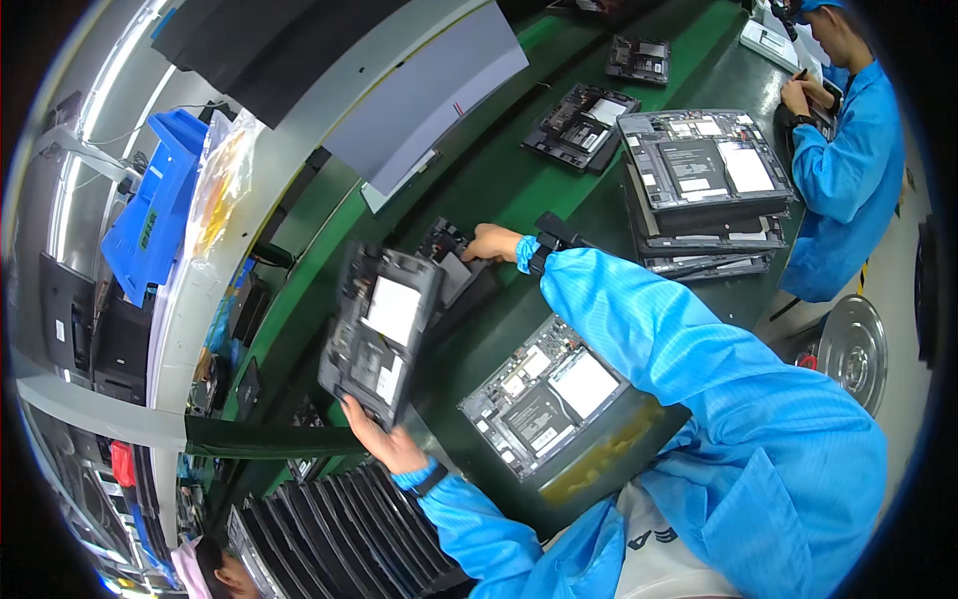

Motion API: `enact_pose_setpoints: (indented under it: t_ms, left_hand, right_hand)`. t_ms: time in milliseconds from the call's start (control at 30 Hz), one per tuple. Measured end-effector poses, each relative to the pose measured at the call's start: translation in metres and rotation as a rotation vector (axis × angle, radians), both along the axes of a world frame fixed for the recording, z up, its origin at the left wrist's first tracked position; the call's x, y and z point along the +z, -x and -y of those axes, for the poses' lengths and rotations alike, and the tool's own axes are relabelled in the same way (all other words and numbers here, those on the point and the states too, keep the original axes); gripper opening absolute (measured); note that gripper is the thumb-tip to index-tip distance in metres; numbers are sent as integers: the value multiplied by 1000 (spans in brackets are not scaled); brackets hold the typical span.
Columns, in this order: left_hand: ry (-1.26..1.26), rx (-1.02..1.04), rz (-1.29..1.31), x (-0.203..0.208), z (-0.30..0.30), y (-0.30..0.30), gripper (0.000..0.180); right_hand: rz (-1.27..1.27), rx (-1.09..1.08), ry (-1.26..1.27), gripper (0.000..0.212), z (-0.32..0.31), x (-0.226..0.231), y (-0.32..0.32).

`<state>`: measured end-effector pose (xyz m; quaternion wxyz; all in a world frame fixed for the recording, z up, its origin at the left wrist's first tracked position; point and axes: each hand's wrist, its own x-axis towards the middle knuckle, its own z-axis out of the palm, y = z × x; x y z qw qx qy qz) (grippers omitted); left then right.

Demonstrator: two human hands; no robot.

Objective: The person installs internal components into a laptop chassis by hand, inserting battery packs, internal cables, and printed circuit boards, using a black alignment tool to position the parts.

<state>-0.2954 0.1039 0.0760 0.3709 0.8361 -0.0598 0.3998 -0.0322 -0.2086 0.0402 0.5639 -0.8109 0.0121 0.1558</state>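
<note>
My left hand (389,441) grips the lower edge of an opened laptop base (361,349), held up and tilted, its battery and circuit boards showing. Farther off, the fingers of my right hand (491,243) close on the edge of a second opened laptop base (446,250) over the green belt. The raised base partly hides that second one. In front of me, on the dark green bench, lies another laptop base (544,394) with its inner parts exposed; both hands are apart from it.
Opened laptop bases are stacked (704,170) to the right. More bases (582,125) lie along the green belt (519,195). Several dark panels (349,529) stand in a row at lower left. A blue bin (160,205) is at left. A person in blue (848,170) works at far right.
</note>
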Motion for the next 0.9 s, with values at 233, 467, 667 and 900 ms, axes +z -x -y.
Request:
enact_pose_setpoints:
  t_ms: [233,467,667,900]
  left_hand:
    - [1048,-267,-107,-36,-74,-149,43]
    - [1262,-388,-510,-117,-54,-252,30]
    - [1042,-249,-497,-100,7,-257,40]
    - [654,-247,-406,-10,51,-126,61]
  right_hand:
    - [583,-383,-75,42,42,99,115]
    - [892,-522,40,32,101,133,239]
    - [770,-634,54,27,147,139,305]
    - [516,-560,-602,27,173,121,341]
